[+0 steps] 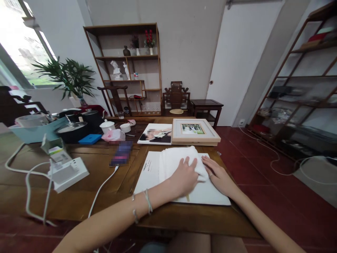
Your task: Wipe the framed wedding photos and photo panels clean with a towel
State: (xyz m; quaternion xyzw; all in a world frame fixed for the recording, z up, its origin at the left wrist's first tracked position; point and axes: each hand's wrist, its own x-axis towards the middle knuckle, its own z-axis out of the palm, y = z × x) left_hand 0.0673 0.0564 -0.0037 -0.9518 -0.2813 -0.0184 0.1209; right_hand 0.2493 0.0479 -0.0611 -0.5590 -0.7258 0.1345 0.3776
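Note:
A white panel (151,172) with small print near its left edge lies flat on the wooden table in front of me. A folded white cloth (171,160) covers its middle. My left hand (187,175) rests palm down on the cloth, fingers spread over its folds; its thumb is hard to make out. My right hand (217,175) lies at the panel's right side beside the cloth, fingers stretched out, a ring on one of them. A small brownish mark (187,198) shows on the panel near its front edge.
Behind the panel lie a photo print (156,134) and a light wooden picture frame (196,140). To the left are a phone (121,153) on a white cable (104,186), a blue box (90,139), an opened white box (75,174), a pot (72,131) and cups.

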